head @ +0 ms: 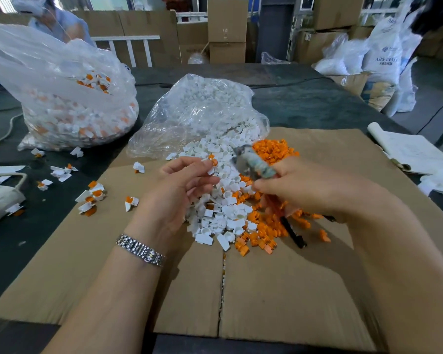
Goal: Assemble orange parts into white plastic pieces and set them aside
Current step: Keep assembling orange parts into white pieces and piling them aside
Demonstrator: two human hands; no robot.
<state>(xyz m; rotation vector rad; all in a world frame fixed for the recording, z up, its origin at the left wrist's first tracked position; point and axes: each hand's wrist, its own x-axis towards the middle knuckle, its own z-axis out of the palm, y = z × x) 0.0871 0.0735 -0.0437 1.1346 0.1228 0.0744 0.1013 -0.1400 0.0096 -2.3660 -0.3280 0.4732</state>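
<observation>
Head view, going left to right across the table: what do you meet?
Bag of assembled pieces → finished pieces set aside → left hand pinching an assembled piece → white pieces → orange parts → right hand gripping a tool → papers.

Two forearms enter from the lower edge, both bare from wrist to frame edge, with no sleeve showing. The left hand [182,190] is ungloved. Its wrist carries a metal bracelet [140,249], silver in tone, built of small polished links set in parallel rows across the band; the links catch the light as bright and dark facets. No watch face can be made out on the part that shows. The right hand [310,187] is likewise ungloved, and its wrist shows nothing worn. Whether either hand bears a ring cannot be told, as the fingers are small and partly blurred.
</observation>
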